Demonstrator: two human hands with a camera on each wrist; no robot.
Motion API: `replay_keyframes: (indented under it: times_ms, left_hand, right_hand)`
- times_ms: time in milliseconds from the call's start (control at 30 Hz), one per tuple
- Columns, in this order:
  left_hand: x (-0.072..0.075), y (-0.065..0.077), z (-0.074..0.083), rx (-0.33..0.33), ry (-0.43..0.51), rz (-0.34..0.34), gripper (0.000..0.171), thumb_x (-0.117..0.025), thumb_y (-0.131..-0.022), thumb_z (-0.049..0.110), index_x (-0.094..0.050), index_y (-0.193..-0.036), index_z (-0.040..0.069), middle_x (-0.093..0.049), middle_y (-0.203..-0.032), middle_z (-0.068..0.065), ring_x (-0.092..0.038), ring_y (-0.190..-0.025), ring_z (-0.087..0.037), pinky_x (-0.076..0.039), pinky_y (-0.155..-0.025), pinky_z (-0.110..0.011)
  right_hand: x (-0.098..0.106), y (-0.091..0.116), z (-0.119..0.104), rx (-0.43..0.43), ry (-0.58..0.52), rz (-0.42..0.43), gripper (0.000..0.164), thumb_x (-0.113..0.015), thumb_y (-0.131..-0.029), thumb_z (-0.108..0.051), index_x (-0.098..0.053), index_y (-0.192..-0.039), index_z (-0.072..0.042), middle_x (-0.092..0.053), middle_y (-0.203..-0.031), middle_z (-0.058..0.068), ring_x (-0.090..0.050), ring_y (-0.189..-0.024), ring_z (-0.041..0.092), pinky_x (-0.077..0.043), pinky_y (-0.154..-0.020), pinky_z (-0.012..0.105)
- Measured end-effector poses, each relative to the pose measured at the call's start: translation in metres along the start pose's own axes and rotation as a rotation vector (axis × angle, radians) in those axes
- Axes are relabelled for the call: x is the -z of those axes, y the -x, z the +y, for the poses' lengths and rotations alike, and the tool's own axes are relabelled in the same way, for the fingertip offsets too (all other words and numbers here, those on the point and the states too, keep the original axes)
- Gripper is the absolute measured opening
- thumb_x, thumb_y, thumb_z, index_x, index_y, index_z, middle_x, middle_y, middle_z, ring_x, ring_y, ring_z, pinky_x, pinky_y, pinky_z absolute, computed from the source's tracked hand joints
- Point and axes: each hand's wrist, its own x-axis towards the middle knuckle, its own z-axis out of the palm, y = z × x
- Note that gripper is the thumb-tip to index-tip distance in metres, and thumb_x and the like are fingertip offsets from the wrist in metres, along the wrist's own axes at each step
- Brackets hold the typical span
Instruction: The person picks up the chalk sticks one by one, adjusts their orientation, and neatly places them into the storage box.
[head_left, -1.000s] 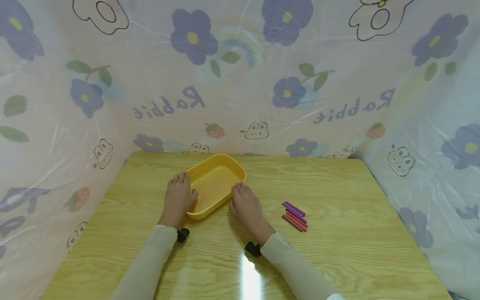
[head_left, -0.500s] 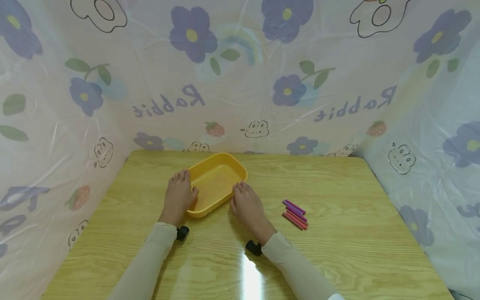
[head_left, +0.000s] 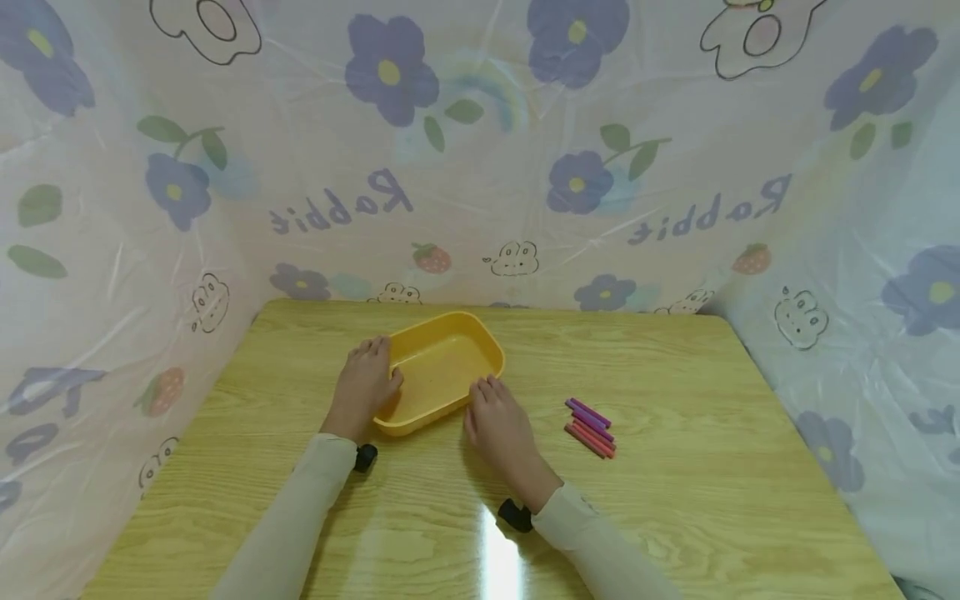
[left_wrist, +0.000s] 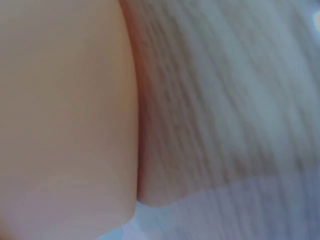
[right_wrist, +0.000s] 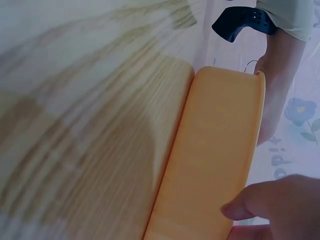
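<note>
A shallow yellow plastic tray [head_left: 442, 371] stands slantwise on the table, with nothing seen inside it. My left hand [head_left: 362, 387] grips its left end, thumb inside the rim and fingers over the outer side. My right hand [head_left: 504, 429] holds the tray's near right edge. In the right wrist view, the right thumb [right_wrist: 255, 202] presses the outer wall of the tray [right_wrist: 215, 135], while the other fingers are mostly out of sight. A blurred pale-orange surface fills the left of the left wrist view; no left fingers can be told there.
To the right of my right hand lie several thin purple and red sticks [head_left: 591, 427] in a loose row. The wood-grain table [head_left: 675, 500] is enclosed at the back and sides by a printed plastic sheet [head_left: 480, 167].
The tray has turned slightly clockwise, its far end shifting right and a little nearer. My right hand has moved right and toward me with it; the sticks stay put.
</note>
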Motion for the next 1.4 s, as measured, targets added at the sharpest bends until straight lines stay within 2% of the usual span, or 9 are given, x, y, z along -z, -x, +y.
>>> replay_keyframes:
  times_ms: [200,333,533,700,867,1067,1233,1400]
  left_hand:
    - [-0.002,-0.002,0.000,0.002,-0.004,-0.010,0.057,-0.057,-0.090,0.023,-0.039,-0.136,-0.006,-0.045,-0.135,-0.022,-0.040,-0.123,-0.037,-0.028,-0.105,-0.050]
    - [-0.001,-0.003,-0.001,-0.015,0.004,-0.031,0.057,-0.056,-0.090,0.022,-0.039,-0.137,-0.006,-0.045,-0.136,-0.022,-0.040,-0.124,-0.038,-0.027,-0.106,-0.050]
    - [0.004,-0.006,-0.002,-0.073,0.057,-0.086,0.052,-0.052,-0.093,0.019,-0.040,-0.138,-0.003,-0.044,-0.137,-0.021,-0.039,-0.126,-0.039,-0.027,-0.105,-0.052]
    - [0.010,-0.008,0.000,-0.087,0.133,-0.123,0.049,-0.052,-0.093,0.020,-0.043,-0.137,0.000,-0.044,-0.137,-0.020,-0.039,-0.125,-0.040,-0.026,-0.104,-0.055]
    - [0.008,-0.010,0.004,-0.091,0.150,-0.157,0.049,-0.050,-0.094,0.021,-0.042,-0.139,0.004,-0.042,-0.139,-0.019,-0.039,-0.124,-0.042,-0.026,-0.104,-0.055]
    - [0.003,-0.011,0.008,-0.136,0.182,-0.115,0.045,-0.052,-0.093,0.019,-0.047,-0.135,0.003,-0.046,-0.135,-0.018,-0.042,-0.122,-0.039,-0.028,-0.104,-0.052]
    - [-0.001,-0.010,0.012,-0.159,0.197,-0.080,0.044,-0.053,-0.093,0.018,-0.049,-0.134,0.004,-0.048,-0.134,-0.017,-0.043,-0.122,-0.039,-0.030,-0.104,-0.052]
    - [-0.003,-0.009,0.017,-0.188,0.180,-0.077,0.043,-0.053,-0.093,0.016,-0.049,-0.133,0.003,-0.049,-0.133,-0.016,-0.044,-0.122,-0.036,-0.028,-0.105,-0.051]
  right_hand:
    - [0.002,0.000,0.000,-0.002,0.002,-0.017,0.037,-0.064,-0.085,-0.021,-0.062,-0.113,0.004,-0.064,-0.112,0.016,-0.057,-0.109,0.029,-0.039,-0.101,0.036]
    - [0.003,0.004,-0.002,0.005,0.018,0.001,0.035,-0.063,-0.085,-0.021,-0.064,-0.111,0.003,-0.065,-0.109,0.014,-0.059,-0.107,0.028,-0.041,-0.099,0.037]
    - [0.008,0.025,-0.013,0.038,0.034,0.040,0.038,-0.064,-0.083,-0.022,-0.064,-0.112,0.002,-0.065,-0.110,0.013,-0.059,-0.106,0.028,-0.043,-0.096,0.037]
    - [0.014,0.039,-0.025,0.054,0.058,0.017,0.048,-0.066,-0.082,-0.026,-0.060,-0.119,0.003,-0.063,-0.114,0.015,-0.056,-0.109,0.029,-0.042,-0.097,0.039]
    - [0.018,0.048,-0.030,0.041,0.092,0.004,0.050,-0.067,-0.082,-0.028,-0.059,-0.121,0.002,-0.062,-0.115,0.014,-0.056,-0.110,0.029,-0.041,-0.099,0.039]
    - [0.023,0.057,-0.034,0.058,0.105,0.028,0.050,-0.066,-0.081,-0.029,-0.059,-0.120,0.003,-0.063,-0.114,0.015,-0.057,-0.109,0.029,-0.042,-0.097,0.039]
    - [0.026,0.063,-0.036,0.046,0.104,-0.007,0.051,-0.063,-0.084,-0.030,-0.057,-0.123,0.002,-0.061,-0.118,0.015,-0.055,-0.112,0.029,-0.040,-0.099,0.039]
    - [0.031,0.069,-0.037,0.042,0.108,-0.039,0.050,-0.061,-0.086,-0.031,-0.057,-0.125,0.001,-0.060,-0.119,0.014,-0.055,-0.113,0.028,-0.041,-0.099,0.039]
